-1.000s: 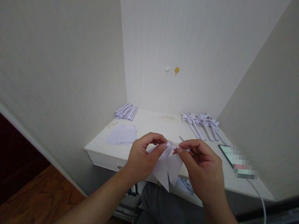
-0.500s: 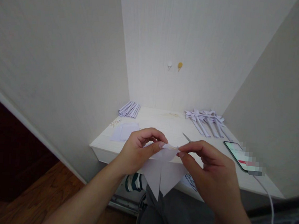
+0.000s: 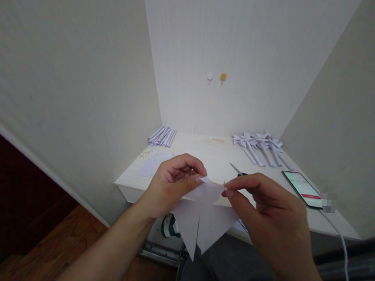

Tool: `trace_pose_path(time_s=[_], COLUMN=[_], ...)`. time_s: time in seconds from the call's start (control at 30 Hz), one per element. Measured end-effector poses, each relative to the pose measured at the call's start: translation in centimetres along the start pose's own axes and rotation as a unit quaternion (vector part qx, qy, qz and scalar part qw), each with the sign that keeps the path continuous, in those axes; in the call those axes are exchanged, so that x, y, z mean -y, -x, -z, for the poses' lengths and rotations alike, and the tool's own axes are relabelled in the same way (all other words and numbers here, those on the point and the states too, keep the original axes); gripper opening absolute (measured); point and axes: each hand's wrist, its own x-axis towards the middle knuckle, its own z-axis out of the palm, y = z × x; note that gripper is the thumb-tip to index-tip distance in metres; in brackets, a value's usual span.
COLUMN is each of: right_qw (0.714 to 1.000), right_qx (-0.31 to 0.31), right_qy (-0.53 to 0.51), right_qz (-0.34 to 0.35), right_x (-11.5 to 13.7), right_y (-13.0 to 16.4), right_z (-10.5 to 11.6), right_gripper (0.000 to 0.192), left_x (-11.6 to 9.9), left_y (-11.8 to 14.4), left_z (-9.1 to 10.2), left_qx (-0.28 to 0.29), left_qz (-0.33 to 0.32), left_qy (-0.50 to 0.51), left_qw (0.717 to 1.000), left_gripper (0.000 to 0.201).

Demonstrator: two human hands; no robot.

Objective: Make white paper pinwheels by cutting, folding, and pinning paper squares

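Observation:
A white paper square with cut slits (image 3: 214,226) hangs in front of me below shelf level, its two lower points hanging down. My left hand (image 3: 177,185) pinches its upper left edge between thumb and fingers. At its upper right, my right hand (image 3: 267,204) pinches a paper corner between thumb and index finger. A thin yellowish line runs along the top edge between my hands; I cannot tell what it is. Just beyond my right fingers lie scissors (image 3: 236,168), with one blade visible and the handles mostly hidden behind the hand.
On the white shelf (image 3: 189,151) lie rolled paper tubes (image 3: 162,136), flat paper sheets (image 3: 152,163), small bits (image 3: 145,154), thin sticks (image 3: 214,140) and paper pinwheels on tubes (image 3: 259,147). A phone (image 3: 301,187) with a white cable (image 3: 344,255) lies right. Two hooks hang on the wall.
The paper's right corner now shows as a small point at my right fingertips. Both hands still hold the paper, and the view has shifted slightly.

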Motion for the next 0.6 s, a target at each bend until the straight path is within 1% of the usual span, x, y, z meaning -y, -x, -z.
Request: trace_pose_path(time_s=[0.17,0.4,0.6], right_qw=[1.000,1.000,1.000], right_qx=[0.003,-0.011,-0.003], right_qy=[0.014,0.013,-0.001], right_qz=[0.008,0.017,0.011], right_x=[0.14,-0.03,-0.10], right_y=[0.13,0.19,0.20], right_z=[-0.01,0.02,0.01], right_gripper=[0.011,0.013,0.011], left_x=[-0.02,0.39,0.35], left_y=[0.07,0.16,0.26], left_z=[0.01,0.24,0.05], left_qx=[0.002,0.014,0.024], left_qz=[0.006,-0.016,-0.004], left_qy=[-0.010,0.019,0.049], left_qw=[1.000,1.000,0.999], left_gripper=[0.011,0.005,0.008])
